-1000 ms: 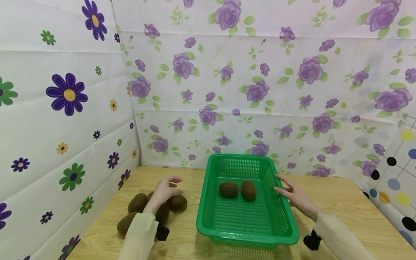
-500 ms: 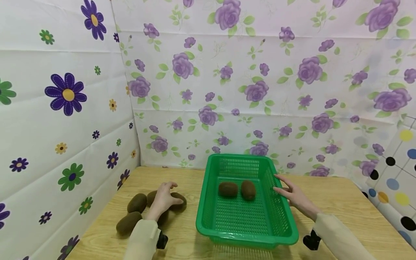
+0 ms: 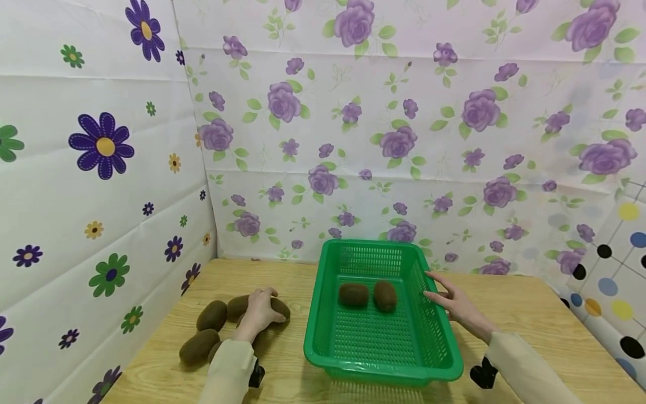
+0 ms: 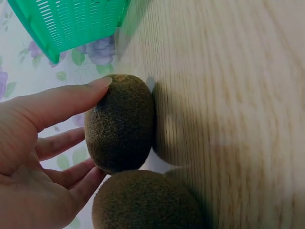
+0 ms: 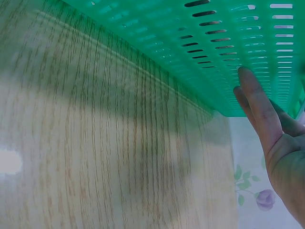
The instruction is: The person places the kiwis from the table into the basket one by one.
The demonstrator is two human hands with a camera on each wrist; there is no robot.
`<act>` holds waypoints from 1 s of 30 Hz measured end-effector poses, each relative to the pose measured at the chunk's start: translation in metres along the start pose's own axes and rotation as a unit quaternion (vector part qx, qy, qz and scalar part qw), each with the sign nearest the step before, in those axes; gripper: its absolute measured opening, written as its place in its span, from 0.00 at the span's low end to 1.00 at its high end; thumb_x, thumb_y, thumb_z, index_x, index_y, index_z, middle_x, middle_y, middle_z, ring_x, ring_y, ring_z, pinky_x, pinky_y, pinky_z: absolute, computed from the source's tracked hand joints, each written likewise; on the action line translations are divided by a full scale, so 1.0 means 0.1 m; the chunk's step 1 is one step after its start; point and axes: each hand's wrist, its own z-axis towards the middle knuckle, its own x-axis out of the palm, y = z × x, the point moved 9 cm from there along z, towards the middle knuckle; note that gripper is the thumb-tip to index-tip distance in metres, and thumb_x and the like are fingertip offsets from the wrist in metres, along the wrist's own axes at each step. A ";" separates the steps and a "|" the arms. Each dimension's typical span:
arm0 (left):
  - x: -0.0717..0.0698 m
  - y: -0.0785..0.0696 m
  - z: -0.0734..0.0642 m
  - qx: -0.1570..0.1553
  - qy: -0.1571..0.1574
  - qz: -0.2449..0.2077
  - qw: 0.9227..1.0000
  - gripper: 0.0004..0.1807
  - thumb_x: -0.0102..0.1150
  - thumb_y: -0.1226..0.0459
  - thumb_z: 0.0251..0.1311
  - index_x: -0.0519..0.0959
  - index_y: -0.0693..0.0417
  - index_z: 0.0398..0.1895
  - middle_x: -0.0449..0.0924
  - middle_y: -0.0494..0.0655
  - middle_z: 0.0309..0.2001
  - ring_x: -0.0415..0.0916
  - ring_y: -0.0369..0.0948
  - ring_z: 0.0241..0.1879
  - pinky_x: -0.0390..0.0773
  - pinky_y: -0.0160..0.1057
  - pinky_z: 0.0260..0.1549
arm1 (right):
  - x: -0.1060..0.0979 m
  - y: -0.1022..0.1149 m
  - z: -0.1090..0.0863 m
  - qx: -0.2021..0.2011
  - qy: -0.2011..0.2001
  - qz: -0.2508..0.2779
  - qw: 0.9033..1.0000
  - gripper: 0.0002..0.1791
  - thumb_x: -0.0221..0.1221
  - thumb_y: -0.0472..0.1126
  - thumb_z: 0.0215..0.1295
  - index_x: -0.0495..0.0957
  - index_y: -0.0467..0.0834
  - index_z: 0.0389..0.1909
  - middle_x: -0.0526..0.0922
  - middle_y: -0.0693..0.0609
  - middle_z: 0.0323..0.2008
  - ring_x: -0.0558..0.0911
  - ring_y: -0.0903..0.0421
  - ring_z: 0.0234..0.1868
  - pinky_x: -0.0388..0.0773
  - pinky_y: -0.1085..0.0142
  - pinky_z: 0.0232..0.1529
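Observation:
My left hand [image 3: 259, 311] is down at a group of several brown kiwis on the left of the table. In the left wrist view its thumb rests on one end of a fuzzy kiwi [image 4: 121, 126], with the fingers round the far side and other end. Another kiwi [image 4: 147, 205] lies right beside that one. My right hand [image 3: 459, 306] holds the right side of a green plastic basket [image 3: 314, 314], thumb and a finger over the rim. Other fingers [image 5: 259, 107] lie against the slotted outer wall in the right wrist view.
Inside the basket sit two kiwis, one lying sideways [image 3: 353, 294] and one lengthwise [image 3: 385, 295]. More kiwis, such as this near-left one [image 3: 199, 347], lie around my left forearm. A flowered sheet [image 3: 303, 140] hangs behind the wooden table [image 3: 510, 314].
My left hand has come down from above the kiwis onto the one at the group's right side and taken hold of it. The right hand and basket have stayed put.

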 end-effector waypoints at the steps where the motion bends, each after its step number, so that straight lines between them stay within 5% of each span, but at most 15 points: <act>1: 0.01 0.00 0.01 -0.001 0.001 0.001 1.000 0.30 0.73 0.70 0.37 0.71 0.69 0.47 0.66 0.64 0.43 0.60 0.61 0.48 0.67 0.55 0.42 | 0.00 0.01 0.00 -0.001 0.001 -0.001 1.000 0.35 0.51 0.43 0.67 0.45 0.51 0.70 0.57 0.28 0.59 0.72 0.40 0.50 0.75 0.49 0.35; 16: 0.10 -0.06 0.06 0.020 0.021 0.009 1.000 0.32 0.71 0.71 0.39 0.69 0.72 0.50 0.66 0.64 0.46 0.67 0.56 0.44 0.70 0.51 0.41 | 0.02 0.00 0.00 0.002 0.011 0.003 1.000 0.36 0.51 0.45 0.67 0.44 0.51 0.71 0.58 0.28 0.59 0.73 0.39 0.48 0.75 0.49 0.36; 22: 0.01 -0.04 0.05 0.013 -0.009 -0.025 1.000 0.33 0.70 0.68 0.40 0.68 0.72 0.51 0.67 0.63 0.48 0.66 0.56 0.47 0.69 0.51 0.44 | 0.02 0.00 0.00 0.002 0.006 -0.003 1.000 0.35 0.51 0.44 0.67 0.45 0.52 0.70 0.56 0.29 0.60 0.72 0.40 0.49 0.75 0.49 0.36; 30: -0.23 -0.19 0.09 0.020 -0.045 -0.076 0.996 0.34 0.70 0.65 0.42 0.68 0.68 0.54 0.67 0.62 0.52 0.66 0.55 0.49 0.68 0.52 0.44 | 0.00 0.01 0.00 -0.004 0.004 -0.005 1.000 0.35 0.51 0.43 0.67 0.45 0.49 0.70 0.49 0.31 0.64 0.73 0.41 0.48 0.76 0.49 0.34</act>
